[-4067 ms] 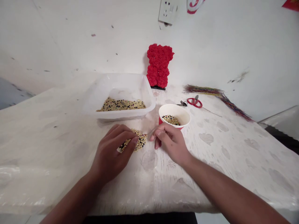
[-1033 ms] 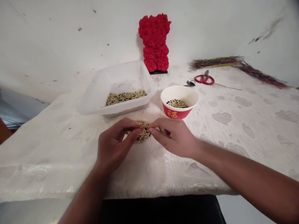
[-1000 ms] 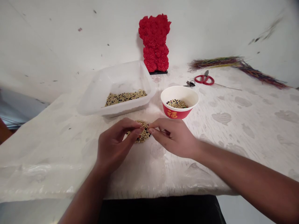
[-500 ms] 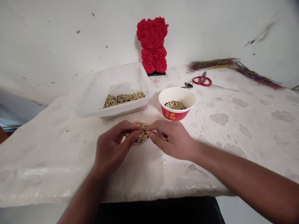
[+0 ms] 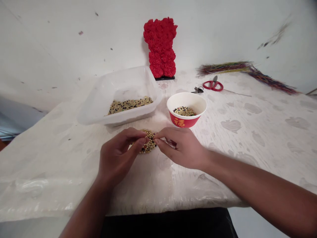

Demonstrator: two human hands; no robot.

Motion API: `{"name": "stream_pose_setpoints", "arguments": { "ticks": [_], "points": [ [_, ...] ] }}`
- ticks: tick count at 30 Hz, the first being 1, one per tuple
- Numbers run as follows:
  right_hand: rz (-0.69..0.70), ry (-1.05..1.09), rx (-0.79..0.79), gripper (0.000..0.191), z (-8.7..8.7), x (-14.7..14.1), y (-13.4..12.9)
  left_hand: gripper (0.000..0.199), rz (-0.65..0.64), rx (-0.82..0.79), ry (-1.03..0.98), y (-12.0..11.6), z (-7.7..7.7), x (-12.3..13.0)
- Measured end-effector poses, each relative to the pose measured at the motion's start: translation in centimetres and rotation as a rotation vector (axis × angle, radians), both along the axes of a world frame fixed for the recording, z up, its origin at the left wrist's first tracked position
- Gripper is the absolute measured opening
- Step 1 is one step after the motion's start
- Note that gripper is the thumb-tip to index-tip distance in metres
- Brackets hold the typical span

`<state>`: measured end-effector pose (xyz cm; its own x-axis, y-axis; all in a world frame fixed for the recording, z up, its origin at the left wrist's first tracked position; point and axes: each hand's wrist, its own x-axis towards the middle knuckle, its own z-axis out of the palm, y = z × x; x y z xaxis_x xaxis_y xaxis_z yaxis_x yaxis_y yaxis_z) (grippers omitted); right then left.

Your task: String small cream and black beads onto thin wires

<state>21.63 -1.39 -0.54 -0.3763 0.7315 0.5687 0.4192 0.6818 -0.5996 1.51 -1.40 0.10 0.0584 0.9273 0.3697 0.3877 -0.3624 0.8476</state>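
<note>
Head view: left hand (image 5: 121, 153) and right hand (image 5: 182, 147) just apart above bead pile (image 5: 148, 149) on bench (image 5: 223, 142); right pinches thin strand (image 5: 169, 141); left's closure cannot be told. Plastic tub (image 5: 131, 118) and paper bowl (image 5: 185, 122), both holding beads, stand behind.

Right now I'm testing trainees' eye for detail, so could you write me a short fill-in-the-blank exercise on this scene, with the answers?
1. The scissors have ____ handles.
2. Seen from the camera, the plastic tub stands to the ____ of the bowl.
3. The hand nearer the bowl is the person's ____ hand.
4. Not counting the loose pile of beads, beads lie in ____ containers.

Missing words: red; left; right; two.
</note>
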Motion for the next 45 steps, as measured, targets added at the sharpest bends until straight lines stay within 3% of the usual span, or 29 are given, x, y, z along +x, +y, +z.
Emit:
{"name": "stream_pose_setpoints", "arguments": {
  "ticks": [14, 31, 34, 39, 45],
  "points": [
    [0.025, 0.006, 0.01, 0.013, 0.08, 0.0, 0.1, 0.013, -0.128, 0.024, 0.036, -0.09, 0.12, -0.01],
    [0.036, 0.02, -0.042, 0.012, -0.07, 0.02, 0.24, 0.007, 0.013, -0.089, 0.001, -0.43, 0.45, 0.66],
    [0.045, 0.022, -0.043, 0.013, -0.09, 0.07, 0.35, 0.006, -0.001, -0.091, -0.004, -0.38, 0.46, 0.49],
    [0.081, 0.041, -0.048, 0.01, 0.01, 0.1, 0.25, 0.005, -0.141, -0.071, 0.068, -0.04, 0.18, -0.18],
    [0.085, 0.059, -0.044, 0.009, -0.12, 0.04, 0.22, 0.004, -0.066, -0.124, 0.029, -0.48, 0.32, 0.35]
  ]
}}
